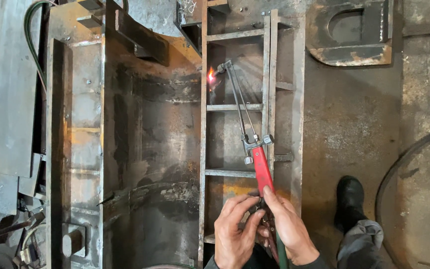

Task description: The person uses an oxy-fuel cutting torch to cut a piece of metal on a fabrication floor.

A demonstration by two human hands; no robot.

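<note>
Rusty steel frame | red-handled cutting torch, lit | both hands gripping

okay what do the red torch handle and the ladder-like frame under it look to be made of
Red torch handle: probably painted or coated metal, smooth and evenly red, though plastic can't be ruled out. Ladder-like frame: bare steel, dull grey with orange rust patches and rough edges.
</note>
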